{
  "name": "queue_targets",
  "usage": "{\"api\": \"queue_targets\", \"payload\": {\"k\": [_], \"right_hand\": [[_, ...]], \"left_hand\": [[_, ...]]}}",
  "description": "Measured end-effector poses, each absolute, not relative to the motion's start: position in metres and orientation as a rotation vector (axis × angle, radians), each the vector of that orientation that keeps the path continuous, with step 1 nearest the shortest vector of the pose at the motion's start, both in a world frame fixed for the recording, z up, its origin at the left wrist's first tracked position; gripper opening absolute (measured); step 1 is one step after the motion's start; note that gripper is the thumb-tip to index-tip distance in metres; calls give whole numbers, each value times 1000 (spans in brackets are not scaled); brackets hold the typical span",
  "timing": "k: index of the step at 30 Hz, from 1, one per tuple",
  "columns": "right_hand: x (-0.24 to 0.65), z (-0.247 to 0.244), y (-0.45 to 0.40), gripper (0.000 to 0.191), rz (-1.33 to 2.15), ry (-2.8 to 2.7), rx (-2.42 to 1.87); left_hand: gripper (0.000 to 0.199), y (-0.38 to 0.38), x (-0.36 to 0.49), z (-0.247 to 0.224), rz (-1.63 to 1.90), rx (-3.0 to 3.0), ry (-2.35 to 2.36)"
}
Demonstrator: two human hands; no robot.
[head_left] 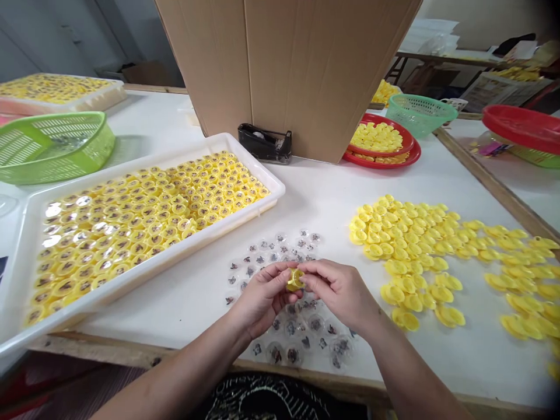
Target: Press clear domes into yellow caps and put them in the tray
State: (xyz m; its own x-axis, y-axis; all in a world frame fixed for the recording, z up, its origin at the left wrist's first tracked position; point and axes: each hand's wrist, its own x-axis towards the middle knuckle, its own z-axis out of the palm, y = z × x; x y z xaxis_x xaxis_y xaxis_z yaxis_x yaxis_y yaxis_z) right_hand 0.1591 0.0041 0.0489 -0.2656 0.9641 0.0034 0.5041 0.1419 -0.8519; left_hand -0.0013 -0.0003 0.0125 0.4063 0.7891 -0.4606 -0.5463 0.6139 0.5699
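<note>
— Small oval yellow plastic shell (295,280): where, relative to the hands?

— Right between them, raised just above the white counter (315,198). Left hand (262,297) on one side, right hand (336,291) on the other, neither one clearly nearer.

— Long axis?

— Hard to tell. Mostly hidden behind the fingers, possibly tilted toward the right hand, but too small and too covered for certainty.

— Hands spread or closed?

— Closed in, fingers curled, both pinching the shell from opposite sides between thumbs and fingertips. Bare forearms (175,379) entering from the bottom edge of the view, angled inward in a narrow V, elbows out of frame.

— And around them?

— Directly below and behind the hands, a loose scatter of clear round plastic capsules with dark printed centres (293,344) on the counter. To the left, a long white plastic tray (144,274) packed with yellow pieces in rows, its rim just beside the scatter. To the right, a loose spread of empty yellow shells (406,233). Farther ahead, a tall brown cardboard box (289,70), a black tape dispenser (265,143) at its foot, and a round red plastic plate (382,146) heaped with more yellow pieces.
</note>
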Motion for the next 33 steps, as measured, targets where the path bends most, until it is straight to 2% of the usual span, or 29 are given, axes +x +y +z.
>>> {"api": "queue_targets", "payload": {"k": [12, 26, 33], "right_hand": [[161, 62, -5, 30, 789, -2112, -1149], [162, 60, -9, 19, 901, -1930, -1202], [166, 58, -12, 22, 905, -1922, -1170]], "left_hand": [[32, 0, -11, 15, 817, 417, 701], [32, -4, -10, 19, 797, 524, 733], [27, -6, -10, 19, 827, 517, 671]]}}
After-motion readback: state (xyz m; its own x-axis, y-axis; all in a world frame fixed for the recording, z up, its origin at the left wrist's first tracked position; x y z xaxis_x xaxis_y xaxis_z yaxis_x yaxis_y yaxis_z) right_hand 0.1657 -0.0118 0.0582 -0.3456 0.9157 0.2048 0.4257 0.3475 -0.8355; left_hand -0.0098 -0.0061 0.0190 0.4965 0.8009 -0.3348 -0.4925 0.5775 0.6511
